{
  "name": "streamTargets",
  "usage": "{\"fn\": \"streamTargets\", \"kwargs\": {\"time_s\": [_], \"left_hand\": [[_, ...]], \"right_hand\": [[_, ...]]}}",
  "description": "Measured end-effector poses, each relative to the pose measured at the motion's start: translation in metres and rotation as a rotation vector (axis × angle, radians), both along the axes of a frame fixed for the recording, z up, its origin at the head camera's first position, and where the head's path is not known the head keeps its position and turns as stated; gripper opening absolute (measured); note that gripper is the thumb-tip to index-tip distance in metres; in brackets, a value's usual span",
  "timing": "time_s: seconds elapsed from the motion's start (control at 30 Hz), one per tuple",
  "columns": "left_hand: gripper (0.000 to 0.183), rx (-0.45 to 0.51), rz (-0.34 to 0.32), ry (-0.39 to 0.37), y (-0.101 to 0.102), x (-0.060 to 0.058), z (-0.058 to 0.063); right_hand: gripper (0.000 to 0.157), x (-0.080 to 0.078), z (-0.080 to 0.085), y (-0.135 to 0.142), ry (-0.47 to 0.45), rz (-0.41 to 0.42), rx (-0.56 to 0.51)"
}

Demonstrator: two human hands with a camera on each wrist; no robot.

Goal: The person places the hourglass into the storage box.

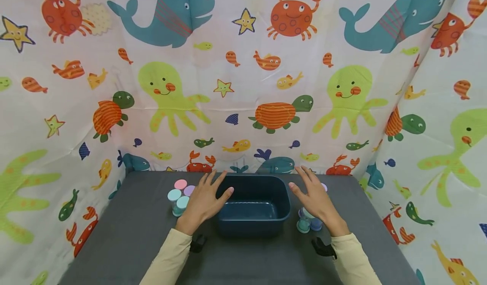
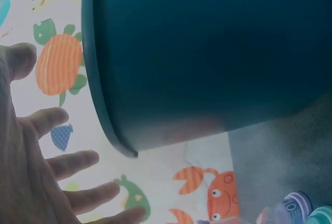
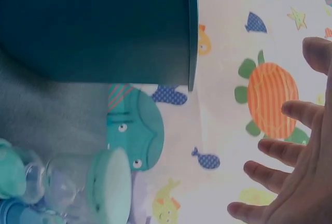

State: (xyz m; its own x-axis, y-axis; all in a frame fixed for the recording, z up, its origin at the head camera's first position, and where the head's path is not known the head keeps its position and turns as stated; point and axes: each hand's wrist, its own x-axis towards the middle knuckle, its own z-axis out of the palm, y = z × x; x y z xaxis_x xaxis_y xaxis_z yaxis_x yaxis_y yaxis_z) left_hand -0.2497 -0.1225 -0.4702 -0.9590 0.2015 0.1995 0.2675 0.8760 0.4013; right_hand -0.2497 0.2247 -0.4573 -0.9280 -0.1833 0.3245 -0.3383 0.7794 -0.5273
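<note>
A dark blue rectangular bin (image 1: 251, 228) stands on the grey table between the two hands, with no object visible inside. My left hand (image 1: 205, 198) hovers by the bin's left side, fingers spread and holding nothing. Small clear jars with mint, pink and purple lids (image 1: 182, 202) stand beside that hand, partly covered by it. On the other side, my right hand (image 1: 313, 196) is raised near the bin's right rim with its fingers apart. Partly hidden below it is a second group of jars (image 1: 303, 226) with green, blue and purple parts. Both wrist views show the bin's outer wall (image 3: 104, 32) beyond the fingers.
A grey table (image 1: 129, 234) extends around the bin. White cloth (image 1: 236, 99) printed with sea animals hangs behind the table and along both sides. Dark straps (image 1: 323, 248) sit at the wrists.
</note>
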Motion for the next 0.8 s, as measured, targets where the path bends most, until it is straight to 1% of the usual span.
{"fn": "streamTargets", "kwargs": {"time_s": [0.07, 0.2, 0.3, 0.43, 0.5, 0.67, 0.8], "left_hand": [[0.073, 0.017, -0.004, -0.002, -0.002, 0.000, -0.001], [0.070, 0.092, -0.004, -0.023, -0.009, 0.001, -0.003], [0.067, 0.158, -0.006, -0.022, -0.015, 0.001, -0.008], [0.063, 0.222, -0.001, -0.018, -0.022, 0.001, -0.015], [0.062, 0.253, 0.001, -0.018, -0.025, 0.001, -0.018], [0.060, 0.341, -0.017, -0.013, -0.030, 0.002, -0.022], [0.060, 0.418, -0.021, -0.040, -0.032, 0.001, -0.026]], "right_hand": [[0.065, 0.002, -0.001, 0.007, -0.001, -0.010, -0.032], [0.063, 0.005, -0.006, 0.019, 0.016, -0.032, -0.078], [0.061, 0.009, -0.011, 0.027, 0.042, -0.059, -0.100], [0.059, 0.013, -0.017, 0.037, 0.061, -0.090, -0.137], [0.059, 0.015, -0.020, 0.041, 0.070, -0.101, -0.148], [0.058, 0.019, -0.029, 0.051, 0.092, -0.128, -0.165], [0.058, 0.022, -0.035, 0.058, 0.078, -0.142, -0.178]]}}
